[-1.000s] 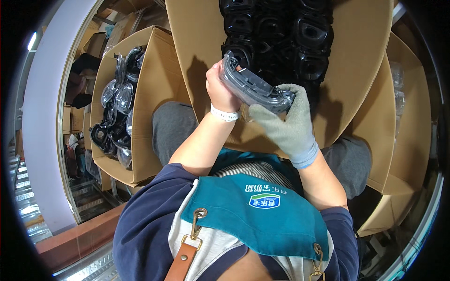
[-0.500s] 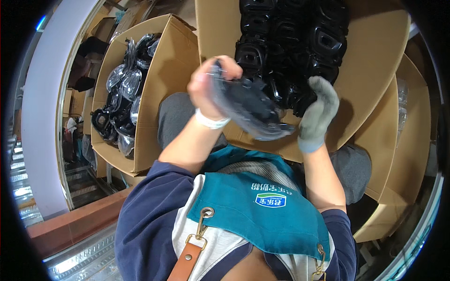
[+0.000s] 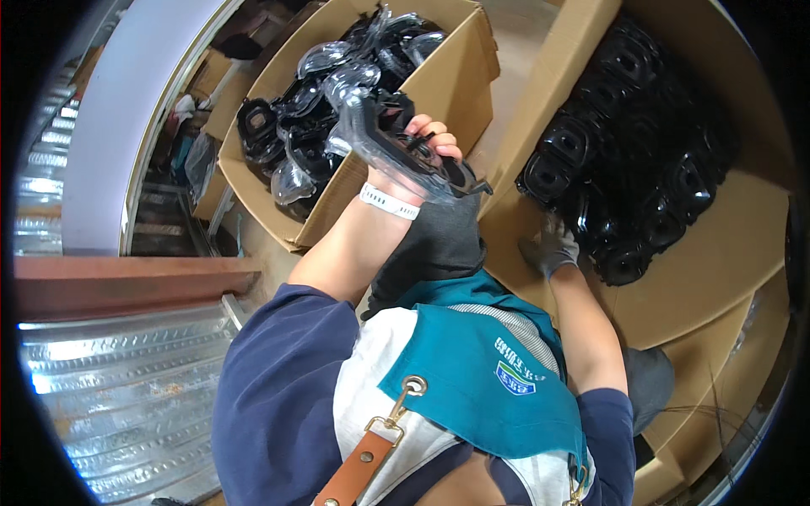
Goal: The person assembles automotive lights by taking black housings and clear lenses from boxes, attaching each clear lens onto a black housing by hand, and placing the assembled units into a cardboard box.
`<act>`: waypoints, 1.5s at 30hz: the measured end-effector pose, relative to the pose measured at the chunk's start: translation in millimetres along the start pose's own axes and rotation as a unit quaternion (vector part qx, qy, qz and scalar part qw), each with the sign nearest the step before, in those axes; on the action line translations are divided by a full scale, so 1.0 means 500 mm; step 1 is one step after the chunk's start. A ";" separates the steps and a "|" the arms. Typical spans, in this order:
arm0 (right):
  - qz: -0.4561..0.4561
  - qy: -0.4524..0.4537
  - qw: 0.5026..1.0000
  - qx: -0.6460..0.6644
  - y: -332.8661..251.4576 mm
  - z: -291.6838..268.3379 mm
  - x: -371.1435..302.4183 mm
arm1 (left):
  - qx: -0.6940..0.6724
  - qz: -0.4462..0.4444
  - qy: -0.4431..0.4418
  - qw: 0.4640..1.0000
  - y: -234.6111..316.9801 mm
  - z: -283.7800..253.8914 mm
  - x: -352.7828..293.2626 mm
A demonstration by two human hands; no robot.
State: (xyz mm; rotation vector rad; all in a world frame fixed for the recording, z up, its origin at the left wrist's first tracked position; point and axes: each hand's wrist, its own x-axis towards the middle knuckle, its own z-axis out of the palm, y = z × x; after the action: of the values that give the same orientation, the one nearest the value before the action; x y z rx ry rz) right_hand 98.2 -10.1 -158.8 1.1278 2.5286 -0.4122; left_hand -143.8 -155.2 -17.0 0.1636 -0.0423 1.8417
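My bare left hand [image 3: 434, 141], a white band at its wrist, grips a curved black plastic lamp-like part with a clear cover [image 3: 364, 126]. The part is held in the air in front of the left carton [image 3: 460, 84], where similar black parts with clear covers [image 3: 325, 93] lie piled. My right hand [image 3: 553, 250], in a grey glove, is down inside the right carton [image 3: 700, 295], fingers apart. It is beside the near edge of the stacked glossy black housings [image 3: 624, 160]; whether it touches one I cannot tell.
A further open carton [image 3: 709, 396] stands at the lower right. On the left are a pale upright panel [image 3: 110, 135], a reddish-brown beam [image 3: 135, 287] and ribbed metal flooring [image 3: 126, 396]. My grey-trousered knees sit close to the cartons.
My left hand has carried the clear-covered part toward the left carton. My right hand has lowered into the right carton. The view has turned to the left.
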 end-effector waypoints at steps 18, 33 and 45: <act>-0.016 -0.117 0.960 0.252 0.044 0.014 -0.062 | 0.421 0.400 0.351 0.735 0.392 0.118 -0.196; -0.017 -0.139 0.963 0.231 0.055 -0.034 -0.080 | 0.882 0.218 0.407 0.089 0.345 0.096 -0.225; -0.274 0.051 0.256 0.925 0.300 -0.361 -0.277 | 0.784 -0.183 0.046 0.591 -0.385 -0.129 0.128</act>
State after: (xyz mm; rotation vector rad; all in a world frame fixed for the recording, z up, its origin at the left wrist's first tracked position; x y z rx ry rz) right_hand 264.4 66.4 43.0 0.0985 0.9245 -3.8745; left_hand 18.3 -33.7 -82.8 1.1912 1.6179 0.9340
